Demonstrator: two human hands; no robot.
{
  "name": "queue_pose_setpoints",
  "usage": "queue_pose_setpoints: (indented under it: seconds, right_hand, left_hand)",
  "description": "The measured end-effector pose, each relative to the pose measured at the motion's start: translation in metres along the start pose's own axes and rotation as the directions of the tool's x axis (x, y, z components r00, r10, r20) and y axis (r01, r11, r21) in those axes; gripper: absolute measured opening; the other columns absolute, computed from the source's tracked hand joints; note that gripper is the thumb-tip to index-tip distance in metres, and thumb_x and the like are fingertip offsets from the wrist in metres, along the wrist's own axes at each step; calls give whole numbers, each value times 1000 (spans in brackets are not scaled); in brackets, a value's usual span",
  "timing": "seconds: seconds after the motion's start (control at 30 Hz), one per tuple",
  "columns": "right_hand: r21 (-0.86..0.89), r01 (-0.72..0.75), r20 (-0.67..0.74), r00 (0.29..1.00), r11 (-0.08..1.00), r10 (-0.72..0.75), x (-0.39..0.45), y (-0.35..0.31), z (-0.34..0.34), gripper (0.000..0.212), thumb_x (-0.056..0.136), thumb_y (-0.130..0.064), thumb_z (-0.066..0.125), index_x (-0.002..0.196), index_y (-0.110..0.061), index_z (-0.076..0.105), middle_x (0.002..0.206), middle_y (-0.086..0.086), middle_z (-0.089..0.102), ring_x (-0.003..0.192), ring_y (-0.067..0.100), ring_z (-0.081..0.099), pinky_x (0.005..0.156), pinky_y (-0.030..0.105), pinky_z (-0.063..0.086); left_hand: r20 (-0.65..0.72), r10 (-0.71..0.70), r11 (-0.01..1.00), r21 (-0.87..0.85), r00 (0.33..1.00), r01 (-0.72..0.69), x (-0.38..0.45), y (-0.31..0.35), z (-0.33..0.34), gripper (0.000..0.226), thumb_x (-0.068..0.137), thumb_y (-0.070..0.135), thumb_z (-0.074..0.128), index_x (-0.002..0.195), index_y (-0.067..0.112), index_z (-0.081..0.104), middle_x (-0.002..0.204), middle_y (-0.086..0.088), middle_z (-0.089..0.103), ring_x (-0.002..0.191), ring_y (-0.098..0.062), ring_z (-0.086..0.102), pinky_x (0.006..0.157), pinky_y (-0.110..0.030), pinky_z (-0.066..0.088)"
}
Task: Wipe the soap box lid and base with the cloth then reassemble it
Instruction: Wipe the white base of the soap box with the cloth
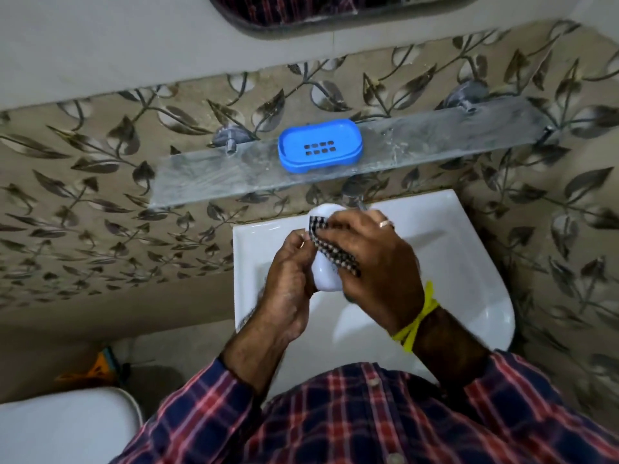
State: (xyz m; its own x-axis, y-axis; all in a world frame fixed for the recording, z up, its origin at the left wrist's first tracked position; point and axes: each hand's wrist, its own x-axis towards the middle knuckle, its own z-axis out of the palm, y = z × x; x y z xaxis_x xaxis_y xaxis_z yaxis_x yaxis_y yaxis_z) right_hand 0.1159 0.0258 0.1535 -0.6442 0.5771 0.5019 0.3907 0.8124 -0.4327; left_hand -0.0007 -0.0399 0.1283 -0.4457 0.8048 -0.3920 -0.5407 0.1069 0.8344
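- Right now the left hand (288, 279) grips the white soap box lid (326, 277) from its left side, fingers curled round the edge, holding it over the white wash basin (462, 262); the lid stands roughly on end, its far end pointing toward the wall.
- Meanwhile the right hand (371, 262) presses a checked cloth (331, 251) against the lid's surface, fingers bent over the cloth and pinching it to the plastic; a ring (385, 223) sits on one finger, and a yellow thread (418, 316) is tied round the wrist.
- Up on the glass shelf (201, 175) rests the blue soap box base (320, 145), well apart from the lid, open side up; two rows of drain slots show in its floor; no brand or writing can be read on either part.
- Behind the shelf runs a leaf-patterned tile wall (83, 195); a tap (355, 192) peeks out just above the hands, mostly hidden.
- At the top edge hangs a mirror (335, 11) reflecting plaid cloth; the person wears a plaid shirt (368, 420) in red and navy.
- Lower left shows a white toilet lid (63, 426), with something orange (100, 363) on the floor, too blurred to name.
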Motion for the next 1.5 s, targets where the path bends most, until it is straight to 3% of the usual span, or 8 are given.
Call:
queue_pose_setpoints:
  seconds: [0.33,0.47,0.6,0.73,0.87,1.0,1.1,1.5]
  right_hand:
    - [-2,25,75,997,1000,-25,-12,0,1,40,73,-3,60,108,-16,73,119,2,68,101,28,63,82,36,54]
    - [62,-118,-12,993,991,119,-3,15,-1,40,67,6,65,102,-9,75,112,6,70,99,30,61,87,38,51]
    - [45,67,114,991,997,-72,-25,6,2,40,71,2,67,107,-13,73,118,3,68,106,23,60,87,32,52]
    - [86,-80,36,996,993,77,-21,15,0,41,65,8,70,102,-10,75,112,7,70,97,30,63,88,38,53]
    - [68,96,177,978,993,-107,-33,3,5,38,74,-4,69,109,-16,72,118,0,67,106,27,60,76,37,57]
    - [101,-33,102,995,994,23,-33,19,4,39,70,0,68,107,-13,73,116,3,68,100,30,61,76,39,56]
    - [69,50,152,987,996,-60,-38,20,7,37,73,-3,69,108,-15,73,118,1,67,105,27,61,77,37,56]
    - [56,-128,58,990,990,125,-4,17,5,42,67,2,64,104,-14,74,112,3,68,98,31,61,85,30,46]
  left_hand:
    - [-16,12,994,-111,1000,-14,6,0,-8,23,104,20,46,113,9,64,94,-4,77,82,-18,73,65,-32,61]
    - [-16,-21,996,-81,1000,20,5,-6,-5,35,104,23,46,128,0,58,109,-12,75,91,-23,73,69,-36,62]
    - [-22,-22,992,-121,1000,19,10,-2,-11,31,105,25,45,123,5,60,100,-8,78,82,-20,75,64,-33,61]
    - [-36,-50,995,-92,998,47,10,-4,-6,37,104,28,44,127,4,62,107,-13,77,90,-24,75,70,-36,62]
    - [-57,-43,991,-130,997,35,12,1,-5,42,103,26,46,130,-5,53,116,-26,72,91,-30,73,76,-40,63]
    - [-59,-68,994,-90,996,63,13,0,-6,42,103,31,42,124,4,65,106,-15,78,85,-22,76,66,-31,62]
    - [-86,-57,997,-64,995,52,11,-2,-6,46,103,39,43,126,4,65,115,-18,75,90,-24,74,65,-31,60]
    - [-77,5,1000,-10,997,-6,4,-10,-4,46,105,33,44,135,2,57,124,-21,70,109,-35,69,78,-41,60]
